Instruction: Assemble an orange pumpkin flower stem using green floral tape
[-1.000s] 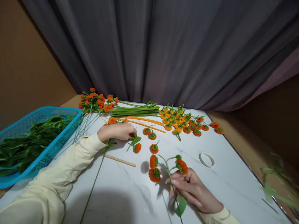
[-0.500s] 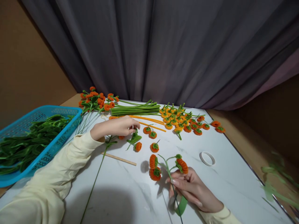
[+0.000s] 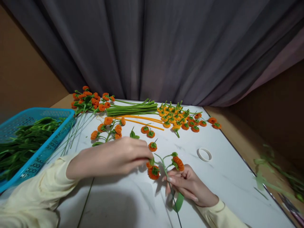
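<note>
Between the fingertips of my right hand [image 3: 190, 183] is a thin artificial flower stem [image 3: 163, 163], held upright at a slant. It bears fuzzy orange heads [image 3: 178, 163] with green caps. A loop of green tape [image 3: 178, 202] hangs below the same hand. My left hand [image 3: 118, 155] is closed in a pinch at the left side of this stem, close to its orange heads. A small green leaf [image 3: 151, 161] shows at its fingertips, partly hidden. Behind my left hand lies another stem with orange heads [image 3: 108, 121].
A blue basket [image 3: 59, 134] of green leaves stands at left. Green stems [image 3: 131, 108], yellow heads [image 3: 169, 115] and a bunch of orange flowers [image 3: 92, 98] lie along the back. A white ring [image 3: 204, 154] rests at right. Green scraps [image 3: 270, 171] lie beyond the right edge.
My left hand has moved right and nearer from the small leaves, bringing a leaf to the stem. My right hand keeps hold of the stem. The view has shifted slightly.
</note>
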`<state>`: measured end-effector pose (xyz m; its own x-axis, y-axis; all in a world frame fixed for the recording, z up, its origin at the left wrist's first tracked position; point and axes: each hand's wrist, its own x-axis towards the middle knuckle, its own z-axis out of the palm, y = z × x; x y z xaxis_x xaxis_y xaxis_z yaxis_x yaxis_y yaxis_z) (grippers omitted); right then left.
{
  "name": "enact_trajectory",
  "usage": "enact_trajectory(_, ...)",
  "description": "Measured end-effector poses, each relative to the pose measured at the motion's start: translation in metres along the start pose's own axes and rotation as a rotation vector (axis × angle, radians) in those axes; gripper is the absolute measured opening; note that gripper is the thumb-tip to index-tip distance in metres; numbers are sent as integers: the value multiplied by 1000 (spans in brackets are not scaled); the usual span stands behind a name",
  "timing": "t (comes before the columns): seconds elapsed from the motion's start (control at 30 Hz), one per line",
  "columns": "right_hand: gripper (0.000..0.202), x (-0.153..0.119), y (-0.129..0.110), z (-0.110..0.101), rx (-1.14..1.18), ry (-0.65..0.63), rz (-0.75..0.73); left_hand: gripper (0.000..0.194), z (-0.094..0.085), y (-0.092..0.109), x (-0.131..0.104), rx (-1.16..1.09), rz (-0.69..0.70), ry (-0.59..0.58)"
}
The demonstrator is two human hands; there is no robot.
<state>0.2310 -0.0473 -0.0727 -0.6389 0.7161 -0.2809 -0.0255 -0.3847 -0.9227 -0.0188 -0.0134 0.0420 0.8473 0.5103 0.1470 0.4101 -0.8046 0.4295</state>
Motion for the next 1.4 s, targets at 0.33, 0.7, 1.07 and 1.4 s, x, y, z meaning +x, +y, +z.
enact_trajectory(0.33,35,-1,-3,4,14,-14,-1,36,31,17,-3,135,102,-242)
enact_trajectory(0.7,34,-1,-4,5,28,-2,-4,14,34,12,5,-61,-71,-132)
enact_trajectory(1.07,29,-3,-9,14,91,-4,-46,23,57,7,7,110,142,-16)
enact_trajectory(1.4,39,-3,-13,17,70,-16,-33,22,69,7,6,223,163,17)
